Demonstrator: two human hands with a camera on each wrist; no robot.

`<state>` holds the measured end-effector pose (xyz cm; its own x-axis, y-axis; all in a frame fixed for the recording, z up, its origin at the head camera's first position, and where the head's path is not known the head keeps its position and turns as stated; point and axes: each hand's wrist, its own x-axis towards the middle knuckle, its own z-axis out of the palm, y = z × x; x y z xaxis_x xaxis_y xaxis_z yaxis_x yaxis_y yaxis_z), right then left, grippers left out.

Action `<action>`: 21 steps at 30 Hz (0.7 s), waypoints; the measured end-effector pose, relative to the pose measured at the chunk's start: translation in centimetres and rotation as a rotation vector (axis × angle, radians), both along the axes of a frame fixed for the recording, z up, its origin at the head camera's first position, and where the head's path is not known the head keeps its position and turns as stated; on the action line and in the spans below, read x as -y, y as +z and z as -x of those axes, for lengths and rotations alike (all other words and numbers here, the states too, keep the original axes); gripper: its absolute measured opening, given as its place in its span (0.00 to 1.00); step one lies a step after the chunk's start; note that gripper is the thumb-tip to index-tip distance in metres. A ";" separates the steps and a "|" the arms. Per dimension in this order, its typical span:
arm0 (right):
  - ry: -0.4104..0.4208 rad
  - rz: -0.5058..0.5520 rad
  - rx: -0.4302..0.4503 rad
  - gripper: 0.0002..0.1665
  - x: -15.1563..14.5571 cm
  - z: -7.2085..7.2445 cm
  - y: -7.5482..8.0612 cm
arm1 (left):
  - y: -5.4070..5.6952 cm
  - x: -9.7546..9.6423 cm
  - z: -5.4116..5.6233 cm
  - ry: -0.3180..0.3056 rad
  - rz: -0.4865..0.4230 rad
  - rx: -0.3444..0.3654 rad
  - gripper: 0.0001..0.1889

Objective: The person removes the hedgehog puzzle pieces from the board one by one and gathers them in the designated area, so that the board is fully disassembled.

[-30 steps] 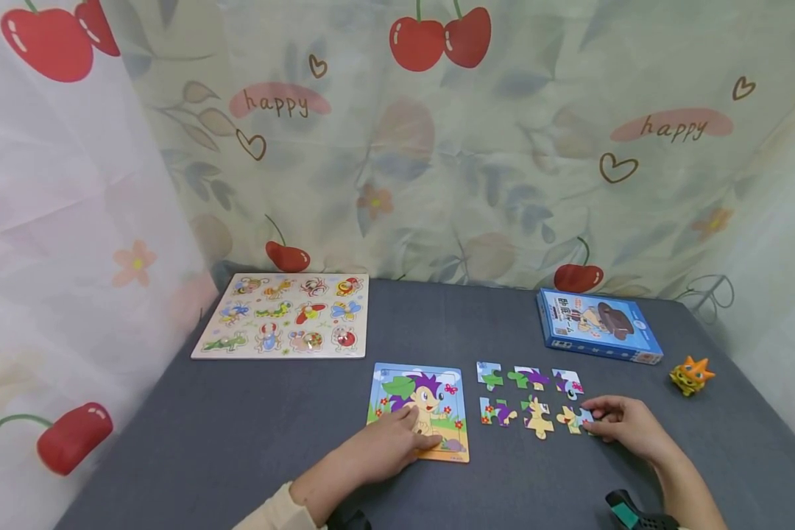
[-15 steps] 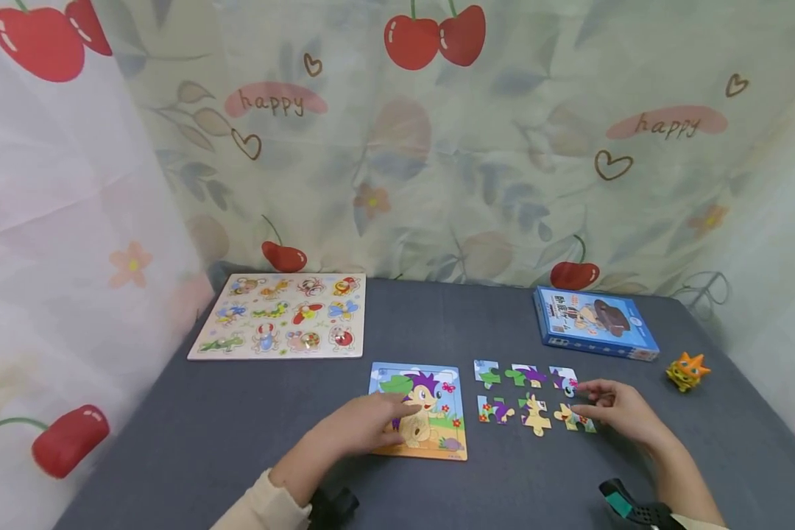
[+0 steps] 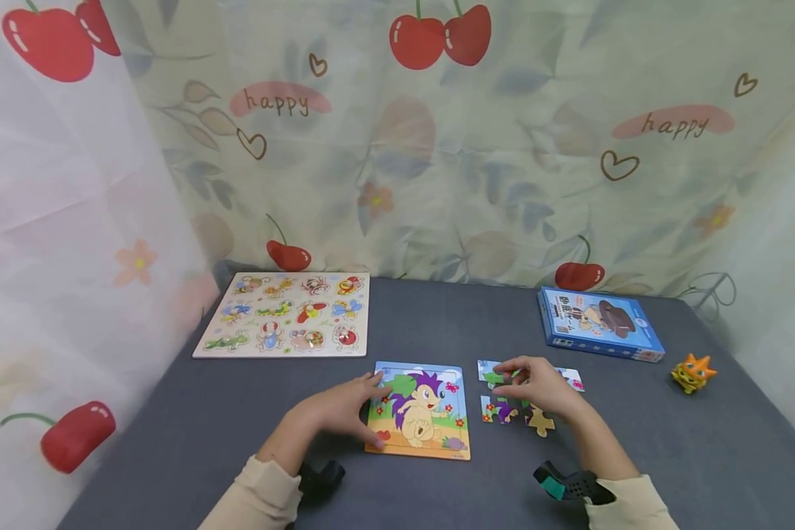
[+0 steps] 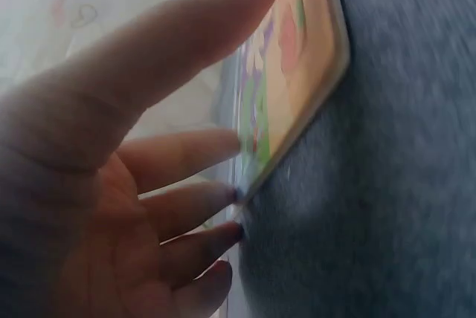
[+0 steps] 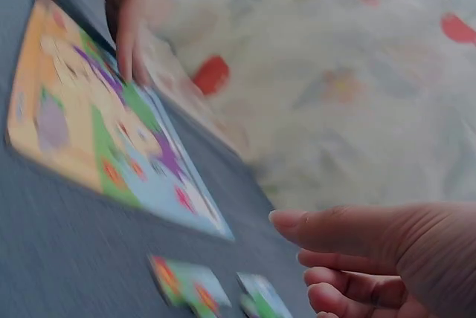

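A hedgehog jigsaw puzzle (image 3: 420, 419), its picture filled in within its frame, lies flat on the dark table. At its left edge is my left hand (image 3: 341, 408), fingers extended toward the upper left corner and thumb near the lower left. Right of the puzzle lie several loose jigsaw pieces (image 3: 541, 422). My right hand (image 3: 536, 383) hovers over them, fingers loosely bent and thumb apart, with nothing visible between them. That hand and forearm hide some pieces. In the right wrist view two pieces (image 5: 195, 288) show below the puzzle's corner.
An insect puzzle board (image 3: 285, 316) lies at the back left. At the back right is a blue box (image 3: 599, 324), with a small orange and yellow toy (image 3: 693, 373) in front of it. A printed curtain (image 3: 437, 147) hangs behind the table.
My right hand has moved left from the right-hand pieces to above the left and middle ones. My left hand has drawn back from the puzzle's face to its left edge.
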<state>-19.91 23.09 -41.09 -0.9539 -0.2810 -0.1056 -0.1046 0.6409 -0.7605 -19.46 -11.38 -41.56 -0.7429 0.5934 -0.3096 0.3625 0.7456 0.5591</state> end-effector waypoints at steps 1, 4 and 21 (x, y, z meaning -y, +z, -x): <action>0.015 0.012 0.004 0.26 0.7 0.1 -0.2 | -0.1 0.1 0.0 -0.003 0.000 0.011 0.46; 0.064 0.027 0.006 0.24 2.8 0.4 -0.6 | -0.2 0.4 0.1 -0.014 0.003 0.035 0.46; 0.318 0.089 -0.009 0.19 11.5 0.6 -2.2 | -0.5 0.3 0.1 -0.030 0.015 0.036 0.46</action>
